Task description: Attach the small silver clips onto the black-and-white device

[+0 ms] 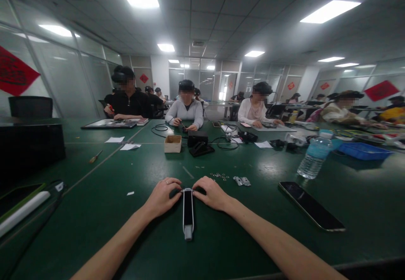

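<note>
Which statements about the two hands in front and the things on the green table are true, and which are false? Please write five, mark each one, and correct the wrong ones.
1. The fingertips of the left hand and the right hand are at the far end of the narrow white-rimmed device. True.
2. The smartphone lies to the left of both hands. False: it lies to their right.
3. The blue plastic tray is farther from the hands than the smartphone. True.
4. The small metal rings are stacked in one column. False: they lie scattered on the green table, near the right hand.
5. The water bottle has a blue label. True.
</note>
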Motion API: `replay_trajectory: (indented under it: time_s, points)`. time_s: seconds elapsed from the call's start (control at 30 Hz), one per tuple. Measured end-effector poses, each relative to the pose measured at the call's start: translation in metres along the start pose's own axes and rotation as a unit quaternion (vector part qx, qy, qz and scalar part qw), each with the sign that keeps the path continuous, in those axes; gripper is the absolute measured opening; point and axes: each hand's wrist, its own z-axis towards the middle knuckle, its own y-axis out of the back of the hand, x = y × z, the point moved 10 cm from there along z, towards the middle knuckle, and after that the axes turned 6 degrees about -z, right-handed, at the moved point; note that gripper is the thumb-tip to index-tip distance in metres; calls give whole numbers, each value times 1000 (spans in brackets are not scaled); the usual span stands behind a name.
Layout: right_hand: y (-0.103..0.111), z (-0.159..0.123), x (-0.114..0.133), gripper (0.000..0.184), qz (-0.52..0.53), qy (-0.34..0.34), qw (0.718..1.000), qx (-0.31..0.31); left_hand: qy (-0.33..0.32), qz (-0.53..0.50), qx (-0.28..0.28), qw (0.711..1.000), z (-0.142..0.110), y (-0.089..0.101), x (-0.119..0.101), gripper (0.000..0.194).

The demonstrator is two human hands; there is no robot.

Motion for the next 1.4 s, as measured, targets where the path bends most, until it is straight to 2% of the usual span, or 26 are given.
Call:
replay_trajectory:
  time_s: [0.23,0.37,0.47,0.57,0.67,0.73,0.93,1.17,1.3,1.4]
  points:
    - [-7,0,0,19,-19,19,1000,-8,-13,7,1,1000,0,-4,1,13]
    - [12,2,-8,21,-69,22,997,-30,-26,7,-11,1000,-1,-3,3,14]
    - [42,-2,-37,22,-130,-34,989,-63,-26,8,-10,1000,-1,-3,6,14]
    - [64,-12,-79,25,-193,-116,972,-60,-20,5,-13,1000,-1,-3,8,14]
    - [63,-23,-115,25,-232,-182,955,-7,-6,6,-17,1000,-1,-2,10,14]
    - [55,-27,-126,25,-236,-196,951,27,2,9,-17,1000,-1,-2,10,15]
    - [33,-22,-118,24,-225,-182,954,79,1,1,-8,1000,-1,-5,10,18]
    - [35,-21,-118,17,-247,-216,941,79,-3,1,-11,1000,-1,-5,6,22]
    - [48,-17,-99,12,-268,-174,947,20,4,-1,-16,1000,-2,0,3,20]
    - [52,-6,-65,13,-220,-119,967,-58,15,-4,-40,999,-4,6,4,19]
